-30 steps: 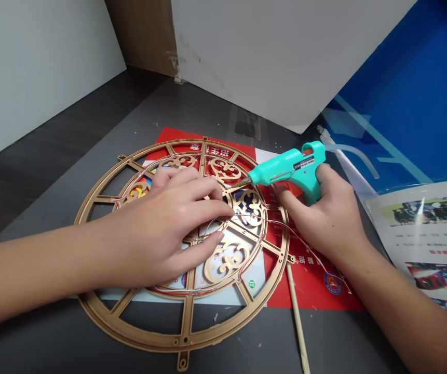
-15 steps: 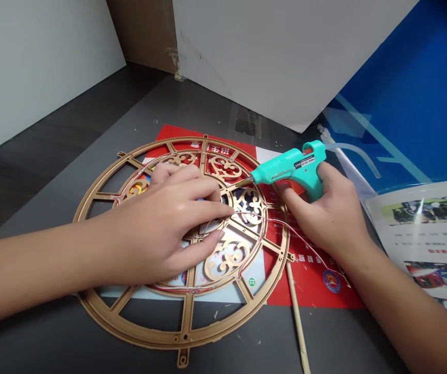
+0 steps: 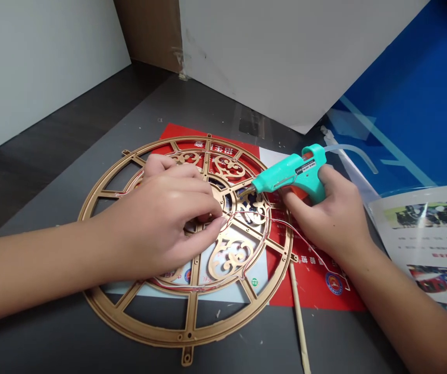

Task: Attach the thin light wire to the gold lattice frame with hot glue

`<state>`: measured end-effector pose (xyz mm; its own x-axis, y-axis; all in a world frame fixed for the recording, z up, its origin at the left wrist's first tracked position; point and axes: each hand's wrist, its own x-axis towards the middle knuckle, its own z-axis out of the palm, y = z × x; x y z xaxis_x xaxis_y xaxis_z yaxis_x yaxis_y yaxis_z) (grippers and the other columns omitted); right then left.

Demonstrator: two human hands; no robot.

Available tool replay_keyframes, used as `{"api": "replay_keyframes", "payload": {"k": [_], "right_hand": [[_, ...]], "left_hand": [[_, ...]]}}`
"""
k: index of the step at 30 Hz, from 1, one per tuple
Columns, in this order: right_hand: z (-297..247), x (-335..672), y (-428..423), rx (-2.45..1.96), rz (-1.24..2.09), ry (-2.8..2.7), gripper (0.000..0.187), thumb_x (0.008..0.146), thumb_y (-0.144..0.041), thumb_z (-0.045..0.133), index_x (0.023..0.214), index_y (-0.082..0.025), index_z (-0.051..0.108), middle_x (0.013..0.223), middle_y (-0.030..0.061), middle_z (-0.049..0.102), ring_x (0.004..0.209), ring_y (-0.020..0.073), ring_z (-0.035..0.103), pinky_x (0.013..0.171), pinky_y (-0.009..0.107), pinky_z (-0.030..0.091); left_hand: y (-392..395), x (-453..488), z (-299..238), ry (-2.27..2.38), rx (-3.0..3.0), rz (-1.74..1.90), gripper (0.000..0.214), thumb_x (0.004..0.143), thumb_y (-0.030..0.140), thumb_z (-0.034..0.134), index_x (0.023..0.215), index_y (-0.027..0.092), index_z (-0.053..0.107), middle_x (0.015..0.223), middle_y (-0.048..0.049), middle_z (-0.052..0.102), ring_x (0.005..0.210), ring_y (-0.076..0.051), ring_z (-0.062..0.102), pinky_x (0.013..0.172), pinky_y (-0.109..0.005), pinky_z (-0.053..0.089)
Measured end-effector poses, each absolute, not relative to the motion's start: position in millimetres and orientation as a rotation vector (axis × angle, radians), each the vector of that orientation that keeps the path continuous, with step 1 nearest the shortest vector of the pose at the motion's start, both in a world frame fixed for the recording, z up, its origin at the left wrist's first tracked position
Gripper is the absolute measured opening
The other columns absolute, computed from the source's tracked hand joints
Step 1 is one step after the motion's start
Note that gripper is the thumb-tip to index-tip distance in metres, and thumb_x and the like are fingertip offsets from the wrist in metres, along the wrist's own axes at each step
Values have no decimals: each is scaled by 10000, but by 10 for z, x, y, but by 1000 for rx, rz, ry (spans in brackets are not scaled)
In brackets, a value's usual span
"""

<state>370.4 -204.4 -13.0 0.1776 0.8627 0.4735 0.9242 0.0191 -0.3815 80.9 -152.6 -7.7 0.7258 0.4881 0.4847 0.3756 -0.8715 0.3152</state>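
Observation:
My left hand [image 3: 164,218] lies over the hub of a gold openwork wheel [image 3: 137,324], its fingers drawn together where a thin wire [image 3: 285,227] reaches them. The wire runs along the wheel's spokes and inner ring, then off across the paper to the right. My right hand [image 3: 324,218] grips a teal hot glue gun [image 3: 297,179] by its handle. The gun's metal nozzle [image 3: 247,191] points left at the wheel's centre and stays a little apart from my left fingertips. A translucent glue stick [image 3: 351,149] curves out of the gun's back.
The wheel lies on a red printed poster [image 3: 316,280] on a dark grey table [image 3: 246,332]. A thin wooden stick [image 3: 299,322] lies under the wheel's right side. A printed sheet [image 3: 421,244] lies at right. White boards [image 3: 278,57] and a blue board [image 3: 410,93] stand behind.
My left fingers have drawn closer together over the hub. The glue gun has moved down and right, its nozzle nearer the hub. The whole view has shifted slightly.

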Motion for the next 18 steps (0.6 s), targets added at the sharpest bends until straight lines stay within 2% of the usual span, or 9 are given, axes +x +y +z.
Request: {"api": "replay_keyframes", "payload": {"k": [11,18], "right_hand": [[-165,3734,-2040,-1787,-87,-1715,274,828,-428,734,765,-292,505,690,-9,549,624,182,443,590,366,348],[-164,3721,-2056,-1855,-72,-1719,218,814,-424,736,785,-283,572,683,1,608,625,193,480,621,375,383]], "left_hand": [[-1574,789,-119,689,2683,837,284,1125,249,564,862,229,669,784,34,664,817,-190,592,936,-449,307],[-1550,762,-126,587,2767,802,289,1136,233,560,874,225,682,791,33,652,836,-189,579,941,-445,308]]}}
